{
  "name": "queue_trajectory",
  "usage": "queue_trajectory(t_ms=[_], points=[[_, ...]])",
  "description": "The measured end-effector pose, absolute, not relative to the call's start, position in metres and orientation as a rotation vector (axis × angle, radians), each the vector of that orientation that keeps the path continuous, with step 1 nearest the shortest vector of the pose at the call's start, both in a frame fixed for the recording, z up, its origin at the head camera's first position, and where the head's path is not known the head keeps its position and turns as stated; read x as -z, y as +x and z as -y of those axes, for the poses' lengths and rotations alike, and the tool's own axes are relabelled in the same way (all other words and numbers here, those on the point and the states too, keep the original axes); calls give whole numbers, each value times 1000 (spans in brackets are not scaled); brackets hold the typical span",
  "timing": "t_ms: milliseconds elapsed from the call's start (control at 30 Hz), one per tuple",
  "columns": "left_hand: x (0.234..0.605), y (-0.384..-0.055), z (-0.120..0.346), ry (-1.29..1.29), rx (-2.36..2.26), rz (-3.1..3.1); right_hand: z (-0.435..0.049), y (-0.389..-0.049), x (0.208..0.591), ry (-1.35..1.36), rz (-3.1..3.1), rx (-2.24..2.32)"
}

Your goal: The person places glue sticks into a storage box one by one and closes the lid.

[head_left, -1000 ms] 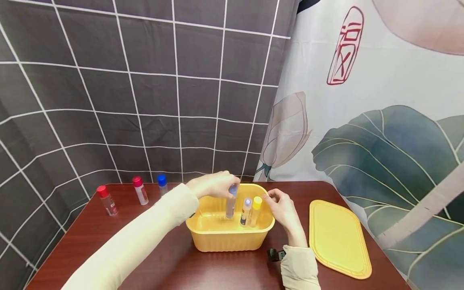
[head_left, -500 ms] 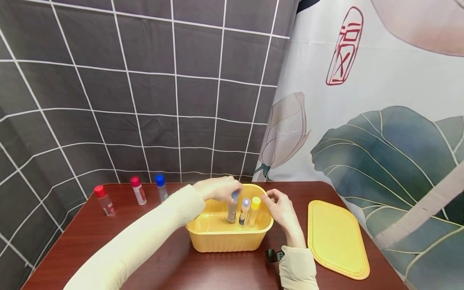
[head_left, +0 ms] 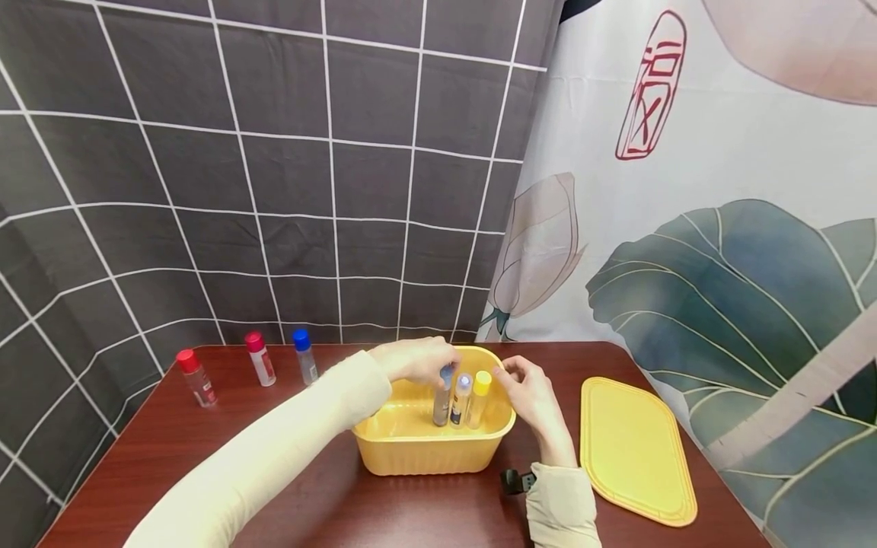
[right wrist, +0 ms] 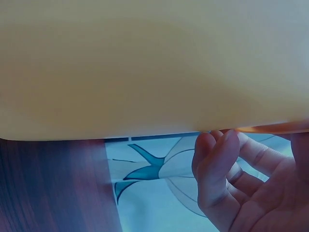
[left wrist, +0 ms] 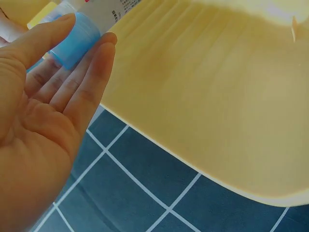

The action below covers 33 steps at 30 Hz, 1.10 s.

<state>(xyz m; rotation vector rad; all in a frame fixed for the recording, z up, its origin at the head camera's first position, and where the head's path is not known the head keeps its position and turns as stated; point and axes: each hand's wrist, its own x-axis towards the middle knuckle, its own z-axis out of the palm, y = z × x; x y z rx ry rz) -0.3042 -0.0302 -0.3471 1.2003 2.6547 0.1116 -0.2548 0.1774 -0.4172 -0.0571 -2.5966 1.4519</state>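
My left hand (head_left: 418, 359) reaches into a yellow plastic bin (head_left: 425, 458), pinching a small clear bottle (head_left: 441, 407) by its blue cap. The bottle stands near upright beside a bottle with a pale lilac cap (head_left: 460, 402) and a yellow-capped bottle (head_left: 479, 402). In the left wrist view, thumb and fingertips lie round the light-blue cap (left wrist: 76, 44); a printed white label shows above it. My right hand (head_left: 537, 399) pinches the bin's right rim with thumb and fingers, also visible in the right wrist view below the bin wall (right wrist: 120, 72).
On the dark red table (head_left: 294, 487), a red-capped bottle (head_left: 197, 378), a deep-pink-capped bottle (head_left: 261, 359) and a blue-capped bottle (head_left: 305, 358) stand at the back left. A flat yellow lid (head_left: 637, 453) lies at the right. Curtains hang behind the table.
The left hand has moved slightly right and down with the blue-capped bottle, bringing it closer to the lilac-capped one. The right hand stays at the bin's rim.
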Motion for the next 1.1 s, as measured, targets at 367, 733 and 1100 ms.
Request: queue_trajectory(t_ms=[367,733,1100], points=[[353,-304,30,1186,-122,-2653,-177,-255,417,-69,2607,-1461],[355,-304,29,1175,-175,-2650,-178,-254,416,-68,2606,-1462],[355,-302,28,1120,-218,-2651,-177,-254,415,-84,2609,-1457]])
